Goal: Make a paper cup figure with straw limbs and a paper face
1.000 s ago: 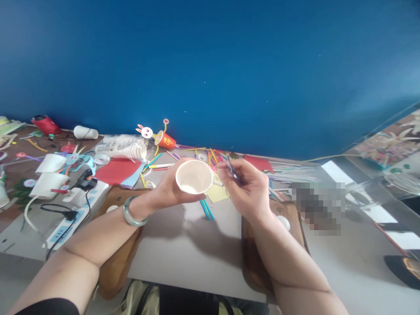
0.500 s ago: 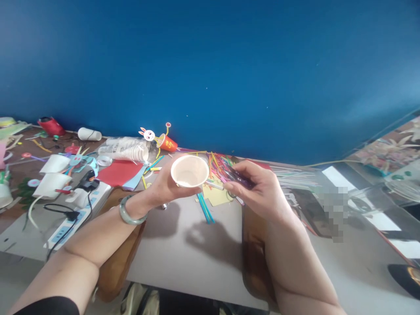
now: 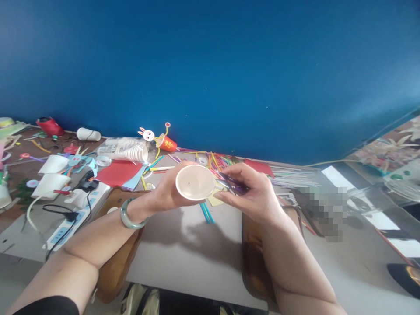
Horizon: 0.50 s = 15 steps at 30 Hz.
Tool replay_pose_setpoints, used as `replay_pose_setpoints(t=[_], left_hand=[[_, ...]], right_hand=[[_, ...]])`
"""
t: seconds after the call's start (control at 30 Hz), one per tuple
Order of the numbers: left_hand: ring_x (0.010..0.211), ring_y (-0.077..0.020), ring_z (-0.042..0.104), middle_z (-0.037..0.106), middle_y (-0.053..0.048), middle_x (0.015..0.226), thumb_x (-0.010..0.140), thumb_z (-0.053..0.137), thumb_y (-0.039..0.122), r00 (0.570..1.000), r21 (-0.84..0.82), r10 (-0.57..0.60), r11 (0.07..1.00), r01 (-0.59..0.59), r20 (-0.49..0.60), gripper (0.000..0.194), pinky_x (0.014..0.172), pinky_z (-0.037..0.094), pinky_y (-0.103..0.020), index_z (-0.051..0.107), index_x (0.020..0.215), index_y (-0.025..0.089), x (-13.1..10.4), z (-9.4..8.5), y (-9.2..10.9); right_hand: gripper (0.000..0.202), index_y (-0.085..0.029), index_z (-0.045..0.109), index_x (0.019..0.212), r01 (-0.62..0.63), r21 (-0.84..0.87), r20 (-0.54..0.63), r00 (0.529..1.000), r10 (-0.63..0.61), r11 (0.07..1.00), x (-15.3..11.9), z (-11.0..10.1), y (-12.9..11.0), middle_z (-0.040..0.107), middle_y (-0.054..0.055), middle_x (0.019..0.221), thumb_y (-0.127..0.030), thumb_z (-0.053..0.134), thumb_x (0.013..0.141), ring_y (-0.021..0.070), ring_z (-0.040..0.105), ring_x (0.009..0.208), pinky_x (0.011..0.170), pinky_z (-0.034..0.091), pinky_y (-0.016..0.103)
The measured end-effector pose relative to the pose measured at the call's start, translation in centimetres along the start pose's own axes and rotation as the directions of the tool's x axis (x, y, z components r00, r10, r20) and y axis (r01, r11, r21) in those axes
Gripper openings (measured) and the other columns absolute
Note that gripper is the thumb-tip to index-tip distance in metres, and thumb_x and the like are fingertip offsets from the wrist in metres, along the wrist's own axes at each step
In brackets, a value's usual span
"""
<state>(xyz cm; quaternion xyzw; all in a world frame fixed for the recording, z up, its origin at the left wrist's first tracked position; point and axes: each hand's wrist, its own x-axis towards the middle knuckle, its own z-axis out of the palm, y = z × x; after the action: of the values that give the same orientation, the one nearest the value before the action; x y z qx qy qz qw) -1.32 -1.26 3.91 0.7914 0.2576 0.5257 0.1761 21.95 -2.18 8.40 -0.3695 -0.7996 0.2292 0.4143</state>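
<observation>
My left hand (image 3: 167,189) is wrapped round a white paper cup (image 3: 196,183), its open mouth tilted toward me and its inside bare apart from a small dark speck. Close by on the right, my right hand (image 3: 254,190) grips scissors with dark purple handles (image 3: 241,188). Their pale metal end points at the cup's right side, by the rim; whether it touches the cup I cannot tell. Blue-green straws (image 3: 206,214) lie on the table just below the cup, and a yellow sheet (image 3: 215,197) shows behind it.
Stacked paper cups (image 3: 127,151), red paper (image 3: 120,173) and a power strip (image 3: 77,214) with cables lie to the left. An orange cup with a rabbit face (image 3: 168,143) stands near the blue wall (image 3: 210,78). Pale straws (image 3: 288,177) lie to the right.
The cup has moved slightly right and down in my left hand, its mouth facing me more. My right hand with the scissors has come left, nearer the cup.
</observation>
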Motion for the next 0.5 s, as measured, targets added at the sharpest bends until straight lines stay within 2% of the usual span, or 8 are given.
replay_pose_setpoints(t=[0.13,0.33,0.5], left_hand=[[0.102,-0.0269,0.068,0.07,-0.011,0.111,0.065,0.091,0.036,1.0,0.031,-0.02,0.999,0.02,-0.016,0.063,0.09,0.055,-0.043,0.06,0.118,0.02,-0.1,0.2,0.0],[0.1,-0.0272,0.07,0.072,-0.01,0.107,0.065,0.09,0.039,0.988,0.017,-0.122,0.992,0.124,-0.089,0.062,0.087,0.056,-0.041,0.059,0.115,0.019,0.3,-0.1,0.4],[0.1,-0.0267,0.07,0.072,-0.01,0.109,0.065,0.091,0.037,0.995,0.054,-0.036,0.998,0.041,-0.092,0.064,0.086,0.057,-0.04,0.058,0.118,0.02,0.2,-0.4,0.4]], right_hand=[[0.044,-0.02,0.064,0.095,-0.03,0.012,-0.016,0.999,0.031,0.999,0.1,-0.3,-0.2,0.062,-0.001,0.068,-0.057,0.078,0.077,0.011,0.049,0.055,0.051,0.038,0.024],[0.05,-0.02,0.063,0.095,-0.097,0.037,-0.011,0.995,0.098,0.995,0.3,-0.7,-0.3,0.062,0.0,0.07,-0.065,0.075,0.076,0.0123,0.049,0.058,0.053,0.039,0.025],[0.049,-0.019,0.062,0.085,-0.124,-0.006,0.014,0.992,0.124,0.992,0.4,-1.1,-0.5,0.057,-0.001,0.064,-0.066,0.074,0.076,0.0112,0.046,0.055,0.051,0.036,0.024]])
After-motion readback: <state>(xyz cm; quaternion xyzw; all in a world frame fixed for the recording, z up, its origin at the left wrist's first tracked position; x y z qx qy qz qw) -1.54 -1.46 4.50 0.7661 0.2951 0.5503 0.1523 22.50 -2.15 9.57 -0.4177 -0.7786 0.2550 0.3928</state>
